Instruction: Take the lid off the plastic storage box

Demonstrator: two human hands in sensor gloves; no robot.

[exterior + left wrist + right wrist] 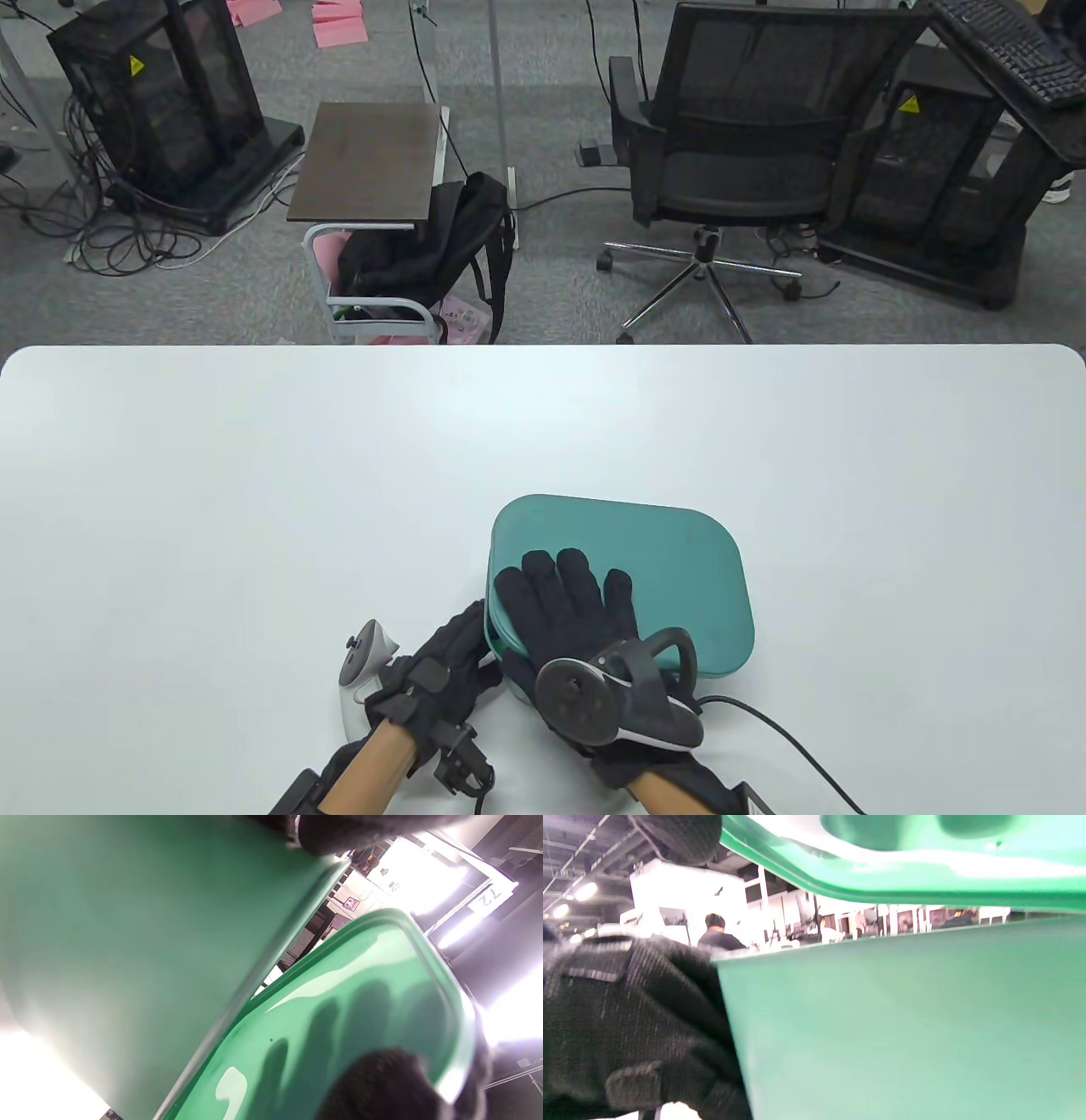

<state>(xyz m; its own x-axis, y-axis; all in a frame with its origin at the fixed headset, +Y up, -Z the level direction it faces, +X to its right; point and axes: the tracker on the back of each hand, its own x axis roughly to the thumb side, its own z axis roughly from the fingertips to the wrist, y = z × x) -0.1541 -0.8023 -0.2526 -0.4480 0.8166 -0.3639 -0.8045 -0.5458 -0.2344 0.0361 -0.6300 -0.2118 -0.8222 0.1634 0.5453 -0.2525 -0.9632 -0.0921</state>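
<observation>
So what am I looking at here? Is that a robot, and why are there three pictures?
No robot: these are a person's two hands in black sensor gloves, each with a tracker strapped to its back. One camera looks down at the white table; the other two sit on the wrists, so their pictures are close and tilted. On the table stands a green plastic storage box with its lid. The right hand lies flat on the lid's top. The left hand is at the box's near left corner. Both wrist views show a gap between lid and box, so the lid is lifting off on that side.
</observation>
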